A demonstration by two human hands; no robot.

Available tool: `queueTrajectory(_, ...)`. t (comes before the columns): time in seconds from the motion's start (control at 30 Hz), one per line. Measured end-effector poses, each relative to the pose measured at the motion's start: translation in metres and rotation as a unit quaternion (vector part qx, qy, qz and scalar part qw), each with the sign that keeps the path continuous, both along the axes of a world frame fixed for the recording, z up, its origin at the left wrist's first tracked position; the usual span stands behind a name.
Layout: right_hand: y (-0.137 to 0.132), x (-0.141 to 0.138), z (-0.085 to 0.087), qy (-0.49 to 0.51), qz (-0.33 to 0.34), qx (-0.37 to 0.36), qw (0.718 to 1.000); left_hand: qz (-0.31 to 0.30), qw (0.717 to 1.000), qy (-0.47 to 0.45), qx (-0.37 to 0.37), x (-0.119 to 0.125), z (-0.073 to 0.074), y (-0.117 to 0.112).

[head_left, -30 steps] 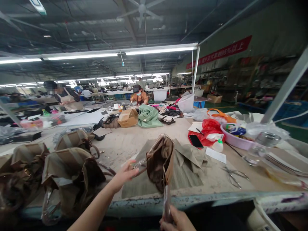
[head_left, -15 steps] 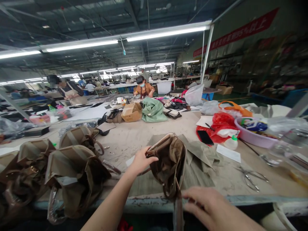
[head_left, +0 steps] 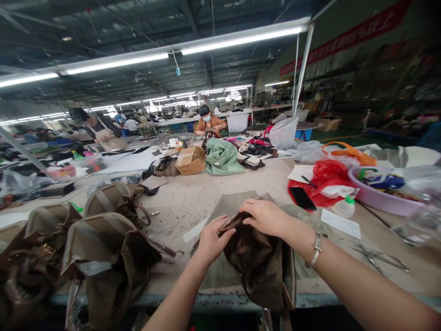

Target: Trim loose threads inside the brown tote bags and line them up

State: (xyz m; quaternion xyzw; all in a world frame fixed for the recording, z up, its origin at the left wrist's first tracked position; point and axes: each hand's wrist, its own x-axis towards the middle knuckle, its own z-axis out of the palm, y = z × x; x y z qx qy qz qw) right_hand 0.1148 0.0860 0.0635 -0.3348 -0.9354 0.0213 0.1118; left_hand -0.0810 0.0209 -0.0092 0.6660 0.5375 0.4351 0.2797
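Note:
A brown handbag stands at the near edge of the table, its dark inside facing me. My left hand pinches the left end of its rim between thumb and fingers. Across the top, my right hand is closed over the same rim, fingers curled inward close to the left thumb. The bag's lower part reaches the table edge, and straps hang below it. Olive-grey fabric lies flat under the bag. A white paper strip shows just left of my left hand.
Several similar brown bags crowd the left side. At right lie scissors, a black phone, a red plastic bag and a lilac basin. A green cloth bundle and cardboard box stand farther back. A co-worker sits opposite.
My right hand has risen from the bag's lower strap to its top rim. The left hand keeps its hold on the rim, and the bag's opening has turned and tipped toward me.

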Motion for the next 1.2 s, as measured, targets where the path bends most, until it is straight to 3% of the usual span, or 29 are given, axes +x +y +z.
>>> queueTrajectory(0.27,0.006,0.003,-0.004,-0.011,-0.003,-0.004,1.000,0.015,0.998,-0.042,-0.054,0.008,0.003,0.000)
queueTrajectory(0.43,0.013,0.008,-0.010,-0.017,0.021,-0.015,1.000,-0.009,1.000,0.002,0.000,0.006,0.003,0.002)
queueTrajectory(0.67,0.018,0.008,-0.014,-0.035,-0.053,0.005,0.998,-0.004,0.996,0.059,0.070,0.004,-0.008,0.010)
queueTrajectory(0.97,0.021,0.002,-0.014,-0.031,-0.083,0.037,0.995,0.040,0.994,0.082,0.064,0.007,-0.010,0.014)
queueTrajectory(1.2,0.025,0.000,-0.016,-0.035,-0.098,0.023,0.994,0.056,0.994,0.078,0.053,0.011,-0.010,0.015)
